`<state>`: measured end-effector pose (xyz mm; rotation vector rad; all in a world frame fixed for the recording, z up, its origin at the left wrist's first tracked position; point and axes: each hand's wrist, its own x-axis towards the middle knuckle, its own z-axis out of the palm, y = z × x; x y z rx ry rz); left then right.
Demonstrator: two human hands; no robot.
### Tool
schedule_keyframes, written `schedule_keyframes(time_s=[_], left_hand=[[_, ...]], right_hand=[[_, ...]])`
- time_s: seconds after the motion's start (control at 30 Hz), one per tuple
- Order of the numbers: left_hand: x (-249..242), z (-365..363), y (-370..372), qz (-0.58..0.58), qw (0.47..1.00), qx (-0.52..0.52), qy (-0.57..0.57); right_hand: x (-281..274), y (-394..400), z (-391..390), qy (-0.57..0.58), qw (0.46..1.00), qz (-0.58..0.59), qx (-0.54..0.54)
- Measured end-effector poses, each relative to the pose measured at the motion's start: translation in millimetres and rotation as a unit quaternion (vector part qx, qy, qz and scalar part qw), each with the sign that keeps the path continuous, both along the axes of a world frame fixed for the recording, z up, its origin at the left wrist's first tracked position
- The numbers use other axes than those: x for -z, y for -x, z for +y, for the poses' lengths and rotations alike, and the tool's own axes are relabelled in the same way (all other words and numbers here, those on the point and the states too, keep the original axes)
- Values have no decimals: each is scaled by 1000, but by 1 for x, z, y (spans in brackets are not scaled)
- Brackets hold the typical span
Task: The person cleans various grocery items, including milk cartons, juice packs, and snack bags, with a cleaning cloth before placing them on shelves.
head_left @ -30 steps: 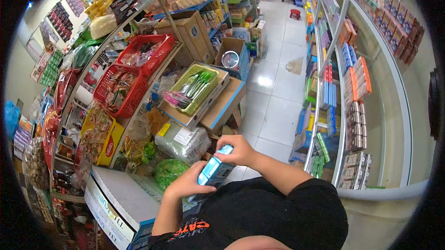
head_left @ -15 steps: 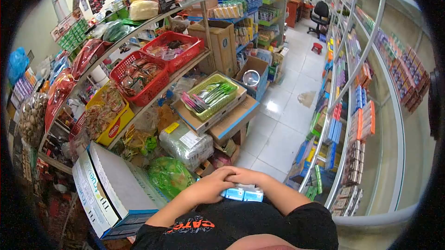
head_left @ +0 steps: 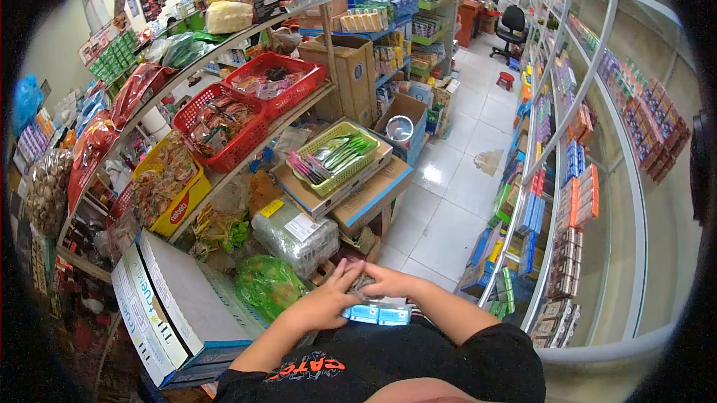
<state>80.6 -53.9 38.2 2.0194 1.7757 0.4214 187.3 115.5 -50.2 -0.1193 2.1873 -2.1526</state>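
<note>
A pack of small blue-and-white cartons [head_left: 379,315] is in front of my belly, with clear plastic wrap on its top. My left hand [head_left: 332,302] grips it from the left, fingers stretched over the top. From the other side my right hand [head_left: 390,283] reaches over the same pack, its fingertips close to those of the left. The pack's underside and my thumbs are hidden. Just left of my left forearm lies a green plastic bag of produce [head_left: 270,283].
A large white carton [head_left: 179,306] stands at the lower left. Ahead are a plastic-wrapped bundle [head_left: 296,236], a yellow-green basket [head_left: 336,156] of packets and red baskets [head_left: 228,130] on a shelf. A glass display shelf [head_left: 556,179] runs along the right. The tiled aisle [head_left: 448,194] leads to a chair [head_left: 510,32].
My hands have shifted slightly left and their fingers, overlapped before, are now more spread. The pack has moved a little left with them. The view has shifted slightly.
</note>
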Motion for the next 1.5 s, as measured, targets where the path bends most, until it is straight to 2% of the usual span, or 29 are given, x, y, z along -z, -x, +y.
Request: schedule_keyframes(time_s=[0.1,0.23,0.27,0.33,0.37,0.43,0.47,0.53,0.6,0.67,0.7,0.8,0.87,0.9,1.0,1.07,1.13,1.17,1.2,1.23,1.27,1.33,1.43,1.5], left_hand=[[11,4,-4,-26,1000,14,-9],[51,-2,1,-119,992,-48,17],[58,-4,4,-136,988,-69,17],[64,-8,12,-131,980,-148,19],[74,-11,17,-139,970,-198,24],[95,-14,26,-123,952,-281,-7],[81,-11,24,-110,934,-338,21],[60,-3,23,-84,933,-349,23],[51,5,20,-16,963,-270,-22],[45,12,15,26,982,-186,-32],[43,15,9,36,983,-181,-17],[43,22,-1,49,986,-161,-17],[48,22,-4,31,987,-149,-54],[44,23,-5,35,984,-171,-43],[58,16,17,18,962,-263,-74],[74,10,44,-26,947,-310,-84],[84,14,54,-153,920,-346,-105],[107,17,63,-269,890,-354,-95],[106,29,56,-382,847,-360,-84],[100,35,43,-235,901,-356,-84],[94,45,26,-189,884,-411,-118],[97,55,30,-395,813,-409,-125],[102,57,30,-391,807,-420,-140],[102,52,21,-351,838,-396,-133]], right_hand=[[10,7,-1,-76,997,-4,11],[10,-8,7,-235,961,5,144],[9,-13,16,-218,958,-6,184],[0,-21,39,-183,947,-28,261],[-2,-26,45,-120,945,-43,302],[-8,-31,46,-196,938,-15,286],[-10,-34,45,-234,931,0,279],[-20,-30,26,-388,878,85,268],[-34,-27,6,-548,784,150,250],[-23,-21,-3,-607,740,147,252],[-19,-20,-5,-633,718,142,253],[-17,-27,-1,-608,775,-62,159],[-14,-35,12,-507,846,-126,109],[-12,-42,22,-494,858,-101,98],[-2,-63,41,-473,861,-96,161],[-5,-76,52,-490,842,-105,199],[-7,-82,56,-474,841,-101,241],[-6,-82,54,-476,833,-78,273],[-7,-81,50,-473,830,-63,289],[-10,-78,44,-471,827,-49,304],[-11,-76,38,-469,823,-34,318],[-7,-77,33,-463,815,-38,346],[14,-82,33,-444,808,-82,379],[34,-89,45,-418,803,-107,411]])
